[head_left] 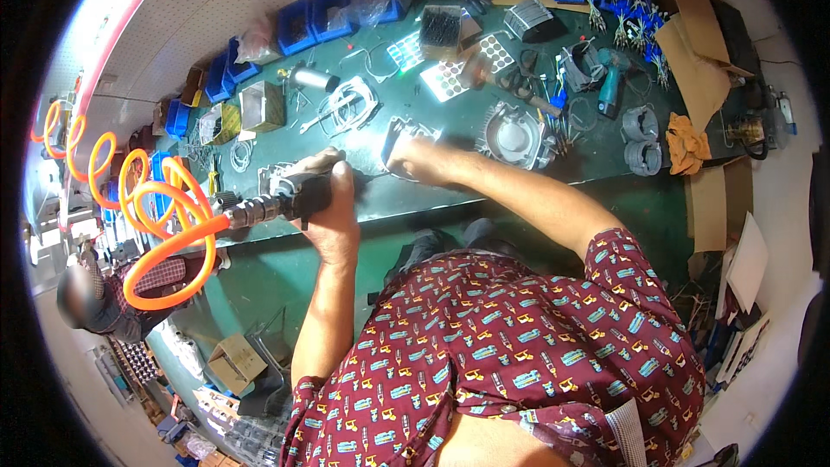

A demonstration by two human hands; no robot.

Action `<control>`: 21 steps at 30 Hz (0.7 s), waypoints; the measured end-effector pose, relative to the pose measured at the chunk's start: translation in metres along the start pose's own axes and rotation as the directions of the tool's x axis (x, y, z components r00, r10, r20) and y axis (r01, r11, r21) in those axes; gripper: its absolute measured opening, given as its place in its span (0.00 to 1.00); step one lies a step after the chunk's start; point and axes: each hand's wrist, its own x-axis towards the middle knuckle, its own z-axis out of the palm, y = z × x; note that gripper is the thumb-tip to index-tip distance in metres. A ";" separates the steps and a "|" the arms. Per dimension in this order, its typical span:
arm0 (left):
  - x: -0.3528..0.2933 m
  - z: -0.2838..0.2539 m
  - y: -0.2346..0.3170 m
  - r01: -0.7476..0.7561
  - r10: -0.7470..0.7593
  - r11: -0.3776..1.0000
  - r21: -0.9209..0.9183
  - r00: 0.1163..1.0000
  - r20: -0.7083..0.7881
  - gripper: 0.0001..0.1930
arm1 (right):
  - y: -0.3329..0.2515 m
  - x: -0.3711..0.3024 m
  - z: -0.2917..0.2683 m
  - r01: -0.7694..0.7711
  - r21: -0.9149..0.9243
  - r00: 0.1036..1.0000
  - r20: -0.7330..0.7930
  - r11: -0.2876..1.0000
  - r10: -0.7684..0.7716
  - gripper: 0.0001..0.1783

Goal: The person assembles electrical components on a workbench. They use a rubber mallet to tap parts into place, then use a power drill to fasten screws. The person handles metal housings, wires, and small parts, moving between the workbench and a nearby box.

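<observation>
My left hand (332,223) is wrapped round a black air tool (309,195) with a metal fitting, held over the bench's front edge. From that fitting an orange coiled air hose (177,238) loops away to the left. My right hand (424,161) is closed on a silver metal casting (400,135) at the front of the green bench (467,112). The fingers and much of the casting are blurred or covered. To the right of that hand lies a larger round metal housing (517,136). A coil of white cable (350,105) lies farther back on the left.
Blue bins (296,26) line the back of the bench. A teal power drill (610,86), grey ring parts (641,140) and an orange cloth (687,145) lie to the right. Sticker sheets (447,79) lie at centre back. Another person (130,294) is at far left.
</observation>
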 end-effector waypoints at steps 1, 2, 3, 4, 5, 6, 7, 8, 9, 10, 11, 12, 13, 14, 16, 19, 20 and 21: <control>0.000 0.000 -0.001 -0.005 0.005 1.000 0.017 1.000 0.012 0.13 | -0.014 -0.002 -0.008 -0.065 0.070 0.995 -0.071 0.995 0.070 0.16; 0.000 0.000 -0.002 -0.010 0.009 0.999 0.034 1.000 0.025 0.13 | -0.028 -0.004 -0.017 -0.124 0.145 0.980 -0.135 0.982 0.144 0.15; -0.002 0.000 0.005 0.017 -0.027 0.995 0.096 0.995 0.098 0.13 | -0.028 -0.001 -0.024 -0.071 0.055 0.948 -0.308 0.996 0.085 0.15; -0.001 0.004 0.009 0.034 -0.038 0.999 0.042 0.994 0.104 0.13 | -0.029 -0.005 -0.030 -0.196 0.016 0.901 -0.393 0.980 0.186 0.14; -0.001 0.009 0.012 0.050 -0.049 0.999 -0.011 0.993 0.109 0.13 | -0.031 -0.006 -0.035 -0.286 -0.027 0.875 -0.415 0.958 0.250 0.14; -0.001 0.013 0.013 0.067 -0.059 0.996 -0.067 0.991 0.122 0.13 | -0.033 -0.005 -0.039 -0.379 -0.066 0.839 -0.444 0.923 0.313 0.14; -0.003 0.014 0.012 0.085 -0.073 0.992 -0.091 0.989 0.126 0.14 | -0.028 -0.006 -0.036 -0.432 -0.127 0.842 -0.411 0.893 0.349 0.12; -0.002 0.015 0.012 0.065 -0.058 0.997 -0.047 0.989 0.133 0.14 | -0.020 -0.005 -0.032 -0.432 -0.110 0.840 -0.411 0.895 0.355 0.12; -0.001 0.017 0.012 0.045 -0.045 0.999 0.000 0.989 0.141 0.14 | -0.013 -0.005 -0.030 -0.430 -0.090 0.838 -0.409 0.898 0.360 0.11; 0.001 0.019 0.012 0.025 -0.032 0.999 0.047 0.988 0.149 0.13 | -0.007 -0.006 -0.027 -0.428 -0.071 0.837 -0.407 0.901 0.366 0.11; 0.003 0.017 0.015 -0.030 0.004 0.991 0.131 0.980 0.197 0.13 | -0.002 -0.004 -0.022 -0.424 -0.034 0.824 -0.430 0.905 0.369 0.10; 0.004 0.014 0.010 -0.050 0.027 0.994 0.098 0.975 0.221 0.14 | -0.001 -0.003 -0.020 -0.421 -0.037 0.822 -0.438 0.906 0.364 0.10; 0.004 0.010 0.000 -0.068 0.051 0.996 0.063 0.968 0.244 0.14 | 0.001 -0.003 -0.019 -0.419 -0.041 0.820 -0.446 0.907 0.359 0.10; 0.002 0.009 -0.006 -0.086 0.076 0.996 0.028 0.961 0.267 0.15 | 0.003 -0.003 -0.019 -0.418 -0.044 0.818 -0.454 0.908 0.354 0.09; 0.000 0.012 -0.011 -0.076 0.080 0.997 -0.028 0.966 0.244 0.15 | 0.003 0.000 -0.020 -0.410 -0.046 0.833 -0.424 0.911 0.354 0.09; 0.002 0.011 -0.024 -0.141 0.161 0.986 -0.091 0.949 0.270 0.15 | 0.007 0.000 -0.016 -0.385 -0.081 0.853 -0.411 0.919 0.321 0.09; 0.001 0.011 -0.026 -0.123 0.130 0.991 -0.044 0.956 0.261 0.16 | 0.007 -0.001 -0.016 -0.386 -0.074 0.853 -0.410 0.920 0.324 0.09; 0.000 0.010 -0.026 -0.105 0.101 0.995 0.002 0.963 0.251 0.16 | 0.004 -0.001 -0.019 -0.386 -0.068 0.852 -0.409 0.920 0.327 0.09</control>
